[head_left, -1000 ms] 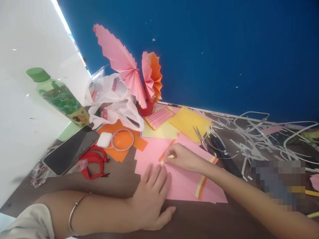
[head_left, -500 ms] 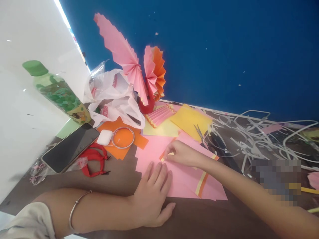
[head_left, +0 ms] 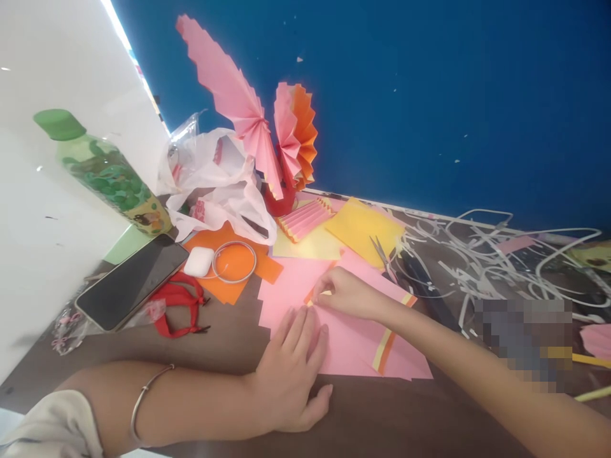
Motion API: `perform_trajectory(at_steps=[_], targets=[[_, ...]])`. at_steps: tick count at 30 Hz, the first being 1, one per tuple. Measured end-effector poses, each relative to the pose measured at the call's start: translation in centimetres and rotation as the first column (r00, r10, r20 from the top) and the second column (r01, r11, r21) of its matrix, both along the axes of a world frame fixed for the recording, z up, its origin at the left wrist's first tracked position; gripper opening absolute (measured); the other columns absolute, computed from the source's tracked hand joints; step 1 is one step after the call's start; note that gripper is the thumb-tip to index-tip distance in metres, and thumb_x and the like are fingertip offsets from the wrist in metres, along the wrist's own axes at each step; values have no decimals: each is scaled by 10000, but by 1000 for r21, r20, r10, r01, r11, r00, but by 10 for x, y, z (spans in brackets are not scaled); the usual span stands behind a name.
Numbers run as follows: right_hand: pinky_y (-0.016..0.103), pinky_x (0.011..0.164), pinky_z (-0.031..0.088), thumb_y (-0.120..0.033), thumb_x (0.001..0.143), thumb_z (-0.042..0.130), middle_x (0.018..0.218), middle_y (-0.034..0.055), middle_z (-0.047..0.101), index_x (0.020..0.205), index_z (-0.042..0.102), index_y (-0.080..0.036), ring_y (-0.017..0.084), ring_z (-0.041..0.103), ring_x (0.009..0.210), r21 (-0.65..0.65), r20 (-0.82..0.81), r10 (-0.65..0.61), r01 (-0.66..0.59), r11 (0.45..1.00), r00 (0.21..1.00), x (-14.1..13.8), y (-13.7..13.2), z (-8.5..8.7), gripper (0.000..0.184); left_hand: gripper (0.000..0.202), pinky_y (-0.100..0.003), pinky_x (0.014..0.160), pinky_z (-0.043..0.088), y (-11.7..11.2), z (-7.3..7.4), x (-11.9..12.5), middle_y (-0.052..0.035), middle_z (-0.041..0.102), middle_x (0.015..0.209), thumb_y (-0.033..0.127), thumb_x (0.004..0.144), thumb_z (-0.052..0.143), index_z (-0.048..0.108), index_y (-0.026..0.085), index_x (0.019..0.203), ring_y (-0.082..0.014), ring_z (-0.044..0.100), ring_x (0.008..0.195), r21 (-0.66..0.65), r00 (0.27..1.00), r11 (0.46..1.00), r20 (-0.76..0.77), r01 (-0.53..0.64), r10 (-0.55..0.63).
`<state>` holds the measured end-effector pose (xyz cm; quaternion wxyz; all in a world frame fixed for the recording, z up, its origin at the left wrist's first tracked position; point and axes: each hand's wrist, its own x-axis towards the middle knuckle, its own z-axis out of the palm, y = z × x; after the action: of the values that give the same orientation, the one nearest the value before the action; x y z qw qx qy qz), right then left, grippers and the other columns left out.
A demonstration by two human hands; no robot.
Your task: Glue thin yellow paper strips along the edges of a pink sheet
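Observation:
My left hand [head_left: 292, 375] lies flat on pink paper sheets [head_left: 351, 353], its fingers spread and fingertips close to a fold. Just beyond it, my right hand [head_left: 341, 292] is closed in a pinch at the left edge of a layered folded paper [head_left: 382, 318]. That paper is pink on top, with yellow and orange strips showing along its right end. What lies between the pinching fingertips is partly hidden. Behind the hands rests a small pink pleated paper [head_left: 308, 221], beside a yellow sheet [head_left: 365, 229] and scissors [head_left: 382, 257].
Pink fan-folded paper [head_left: 224, 89] stands against the blue wall, next to a white plastic bag [head_left: 219, 184]. To the left are a green-capped bottle [head_left: 109, 178], a phone [head_left: 131, 280], red straps [head_left: 184, 312] and a white case [head_left: 198, 261]. Tangled white strips [head_left: 477, 261] spread at the right.
The whole view has shifted slightly. Both hands keep nearly the same pose on the paper, and the objects around them stay in place.

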<state>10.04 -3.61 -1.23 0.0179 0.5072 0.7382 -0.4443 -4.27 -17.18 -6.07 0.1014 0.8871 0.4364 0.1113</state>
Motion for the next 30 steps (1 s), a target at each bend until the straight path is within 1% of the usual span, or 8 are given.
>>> perform_trajectory(at_steps=[4,8,14,17,19,23,26,30], targets=[[216,611,459,-134,649,523,733,39,705,620,670,-159,172,633,741,0,9,-10,10,1000,1000,0,0,-3,152,710,-551,1048,101,3,1,0,-281,186,1424,485,836,364,222,53,1381,-421,126,1323,-27,1000,1000,11,14,-14],[224,621,459,-147,653,517,733,38,703,634,677,-160,173,632,742,9,-8,-11,12,1000,1000,2,0,-6,162,712,-547,1052,113,4,2,0,-255,187,1436,477,819,393,228,72,1381,-405,126,1329,-52,1000,999,21,14,-13],[237,648,462,-114,638,516,736,44,702,625,673,-157,179,632,745,-23,-3,-1,1,1000,1000,-1,1,1,163,715,-543,1057,135,5,2,-1,-231,230,1428,482,801,401,252,77,1371,-400,158,1324,-52,1000,999,27,14,-13],[246,602,456,-148,625,569,749,57,686,693,652,-147,184,622,719,28,75,-76,74,997,994,-1,3,4,107,721,-544,1058,129,6,2,-1,-240,240,1422,481,794,405,256,66,1365,-399,168,1321,-48,999,999,31,17,-16],[242,573,450,-175,612,602,754,58,674,717,631,-145,181,616,705,44,98,-118,115,992,988,0,5,4,113,725,-542,1058,123,6,2,-1,-244,238,1422,475,788,417,260,62,1362,-400,173,1319,-46,999,999,39,23,-21],[233,601,455,-178,626,597,721,38,660,663,603,-153,163,611,705,0,32,-88,88,996,996,3,8,-1,45,734,-540,1054,134,7,2,-1,-260,254,1406,480,783,424,259,58,1359,-418,186,1309,-38,999,999,31,26,-25],[238,611,454,-198,637,594,725,32,650,651,595,-159,161,603,713,39,37,-80,78,996,996,4,8,-3,41,726,-544,1048,155,7,2,-1,-257,276,1393,480,791,404,246,64,1365,-424,196,1303,-35,999,999,19,29,-28],[243,619,451,-209,646,582,750,37,642,652,585,-161,161,596,722,81,62,-77,71,994,995,3,6,-3,48,731,-548,1048,143,7,1,-1,-264,260,1398,471,786,419,251,53,1361,-429,195,1300,-30,999,999,33,37,-36]])
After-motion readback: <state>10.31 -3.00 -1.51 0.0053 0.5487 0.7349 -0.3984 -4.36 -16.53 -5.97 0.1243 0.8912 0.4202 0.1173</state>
